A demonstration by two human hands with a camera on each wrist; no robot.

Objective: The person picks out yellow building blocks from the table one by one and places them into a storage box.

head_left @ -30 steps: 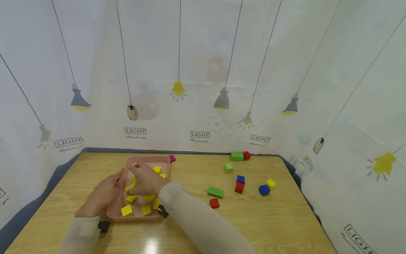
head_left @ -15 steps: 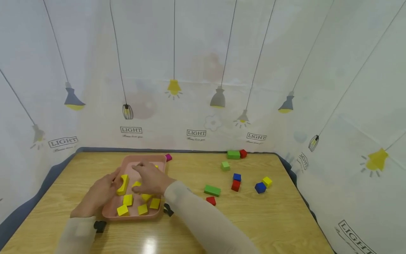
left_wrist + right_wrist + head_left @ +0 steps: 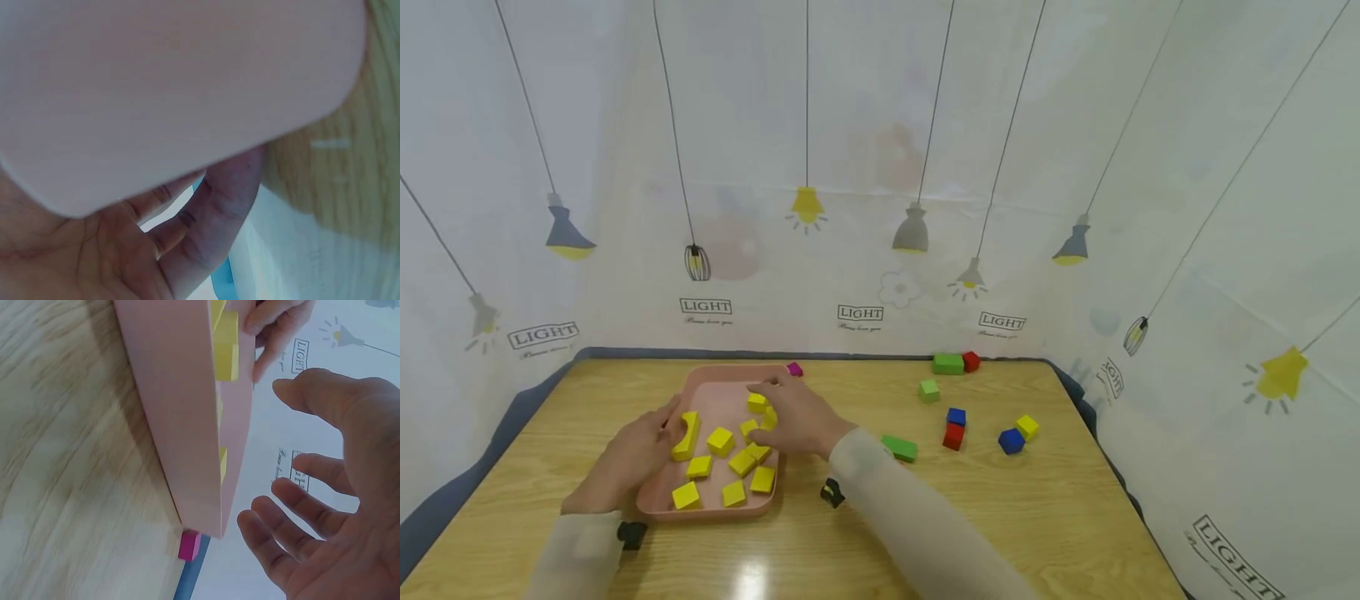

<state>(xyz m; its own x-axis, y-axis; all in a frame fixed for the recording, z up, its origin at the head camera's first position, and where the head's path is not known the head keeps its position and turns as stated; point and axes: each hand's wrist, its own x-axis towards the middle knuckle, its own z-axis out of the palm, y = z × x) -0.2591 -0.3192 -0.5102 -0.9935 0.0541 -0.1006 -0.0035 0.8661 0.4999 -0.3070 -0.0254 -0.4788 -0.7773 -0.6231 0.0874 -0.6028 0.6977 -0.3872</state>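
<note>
A pink tray (image 3: pixel 707 514) with several yellow blocks (image 3: pixel 721 442) in it stands on the left half of the table. My left hand (image 3: pixel 636 457) grips its left rim; in the left wrist view the hand's fingers (image 3: pixel 219 209) bend round behind the tray's wall (image 3: pixel 181 94). Beside the left thumb lies a longer yellow block (image 3: pixel 686 437). Over the tray's right side is my right hand (image 3: pixel 805 417), fingers spread and slightly bent. The right wrist view shows its palm holding nothing, apart from the tray's side wall (image 3: pixel 172 419).
A magenta block (image 3: pixel 794 369) sits by the tray's far right corner. Right of the tray are green (image 3: pixel 948 363), red (image 3: pixel 954 437), blue (image 3: pixel 1011 441) and yellow (image 3: pixel 1027 427) blocks. A printed curtain (image 3: pixel 1000 167) stands behind the table and at its sides.
My right hand has moved from the tray's left and middle to its right side, uncovering the yellow blocks. My left hand stays at the left rim. The head view has shifted slightly.
</note>
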